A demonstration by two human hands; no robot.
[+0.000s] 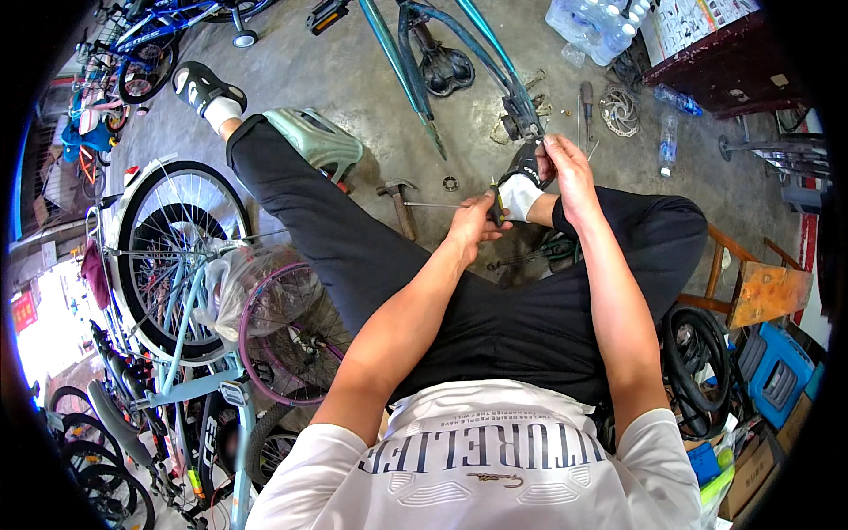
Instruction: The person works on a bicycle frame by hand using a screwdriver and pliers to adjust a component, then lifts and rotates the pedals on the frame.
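My left hand [475, 223] is closed around a screwdriver with a black and yellow handle [496, 210]. Its thin shaft points left, towards a hammer [402, 210] lying on the floor. Further forward and to the right, my right hand [567, 175] has its fingertips pinched together at the near end of a teal bicycle frame [481, 40]. What sits between those fingertips is too small to make out. Just beneath the hand is my right shoe [527, 163]. The frame lies on the floor, and a black saddle [446, 71] shows between its tubes.
A disc brake rotor [620, 111] and another screwdriver [586, 102] lie right of the frame. A pale green plastic stool [316, 141] stands beyond my left leg. Bicycles and a purple-rimmed wheel [250, 305] crowd the left. Water bottles [668, 146] lie at the right.
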